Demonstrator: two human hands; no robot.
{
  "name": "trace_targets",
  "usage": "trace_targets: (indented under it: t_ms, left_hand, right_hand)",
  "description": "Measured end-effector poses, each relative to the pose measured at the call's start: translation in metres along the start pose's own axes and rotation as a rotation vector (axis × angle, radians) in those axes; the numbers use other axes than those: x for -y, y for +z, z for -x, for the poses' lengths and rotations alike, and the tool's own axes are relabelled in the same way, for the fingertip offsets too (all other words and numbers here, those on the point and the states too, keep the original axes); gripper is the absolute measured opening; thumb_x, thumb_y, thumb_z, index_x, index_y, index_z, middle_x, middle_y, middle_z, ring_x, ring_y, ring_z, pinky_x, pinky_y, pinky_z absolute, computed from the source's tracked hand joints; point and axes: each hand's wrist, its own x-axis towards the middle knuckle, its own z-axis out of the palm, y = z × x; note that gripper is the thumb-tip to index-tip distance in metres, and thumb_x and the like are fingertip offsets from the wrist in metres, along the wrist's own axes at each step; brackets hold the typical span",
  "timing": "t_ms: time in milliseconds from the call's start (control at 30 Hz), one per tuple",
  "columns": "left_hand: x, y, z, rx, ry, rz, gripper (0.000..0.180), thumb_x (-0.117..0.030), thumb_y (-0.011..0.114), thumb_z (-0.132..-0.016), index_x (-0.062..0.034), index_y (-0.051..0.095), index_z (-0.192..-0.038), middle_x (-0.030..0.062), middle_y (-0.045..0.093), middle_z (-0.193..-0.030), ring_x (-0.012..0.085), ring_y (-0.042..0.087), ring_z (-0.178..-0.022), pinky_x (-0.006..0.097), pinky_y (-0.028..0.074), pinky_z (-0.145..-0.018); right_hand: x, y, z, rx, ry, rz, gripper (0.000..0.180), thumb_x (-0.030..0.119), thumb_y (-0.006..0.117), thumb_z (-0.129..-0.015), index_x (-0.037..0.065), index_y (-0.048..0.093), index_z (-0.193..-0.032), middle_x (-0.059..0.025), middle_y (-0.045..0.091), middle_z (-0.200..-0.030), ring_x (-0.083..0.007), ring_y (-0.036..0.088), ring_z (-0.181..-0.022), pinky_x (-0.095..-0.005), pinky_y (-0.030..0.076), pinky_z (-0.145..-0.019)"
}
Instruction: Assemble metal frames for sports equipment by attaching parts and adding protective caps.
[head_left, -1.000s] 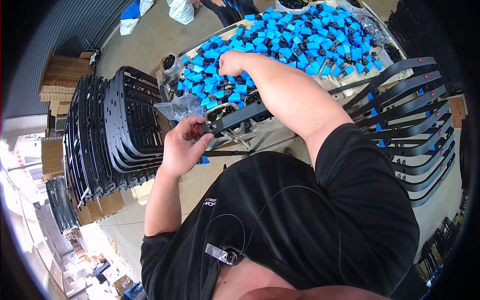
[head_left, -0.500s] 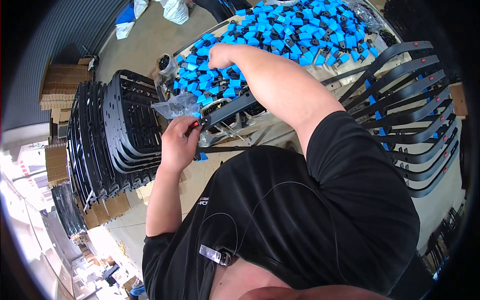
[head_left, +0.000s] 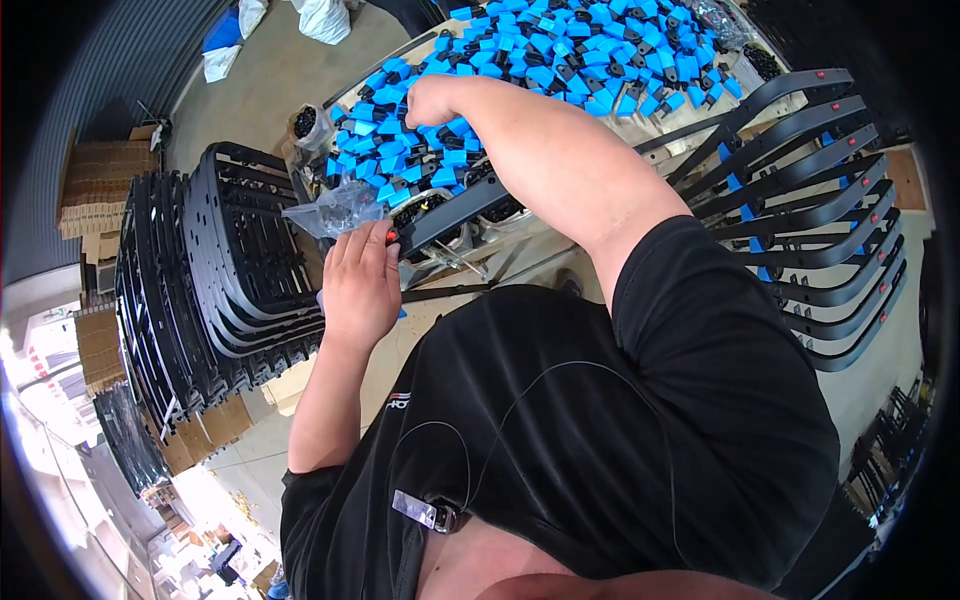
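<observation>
My left hand [head_left: 362,280] is closed at the near-left end of a long black bar [head_left: 455,215], its fingers bunched together next to a small red piece [head_left: 391,237]. Running up and to the right, the bar passes under my right forearm. My right hand [head_left: 433,102] reaches over a big pile of blue-and-black plastic parts [head_left: 560,60] on the table. Its fingers are curled down, and whatever they hold, if anything, is hidden. Beside my left hand lies a clear plastic bag [head_left: 340,208]. Open containers of small dark parts [head_left: 418,210] sit below the bar.
Curved black frames [head_left: 225,250] are stacked at the left. More curved black bars with red pieces [head_left: 840,220] fan out at the right. A bag of small black parts [head_left: 308,124] stands at the table's left end, with flat cardboard [head_left: 110,180] farther left.
My left fingers have shifted from a pinch beside the red piece to lying closer together over the bar's end. My right hand stays over the pile. The whole view has shifted slightly.
</observation>
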Motion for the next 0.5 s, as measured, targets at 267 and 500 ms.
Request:
trace_targets:
  t_ms: [267, 500]
  left_hand:
    - [0.003, -0.005, 0.002, 0.079, 0.008, -0.070, 0.026, -0.016, 0.059, -0.097, -0.0024, 0.063, -0.119, 0.0132, 0.066, -0.116, 0.0311, 0.062, -0.107, 0.043, 0.048, -0.091]
    - [-0.007, -0.008, 0.000, 0.152, 0.005, -0.205, 0.032, -0.017, 0.061, -0.095, 0.0004, 0.061, -0.122, 0.0136, 0.066, -0.116, 0.0296, 0.062, -0.105, 0.043, 0.046, -0.092]
  right_hand:
    - [0.003, -0.003, 0.003, 0.040, 0.003, 0.018, 0.035, 0.036, 0.070, -0.088, 0.007, 0.077, -0.107, -0.0165, 0.074, -0.104, -0.0323, 0.069, -0.098, -0.0445, 0.053, -0.086]
    - [0.007, -0.004, 0.010, 0.032, 0.006, -0.020, 0.038, 0.036, 0.071, -0.088, 0.009, 0.075, -0.114, -0.0149, 0.074, -0.110, -0.0308, 0.069, -0.100, -0.0435, 0.054, -0.088]
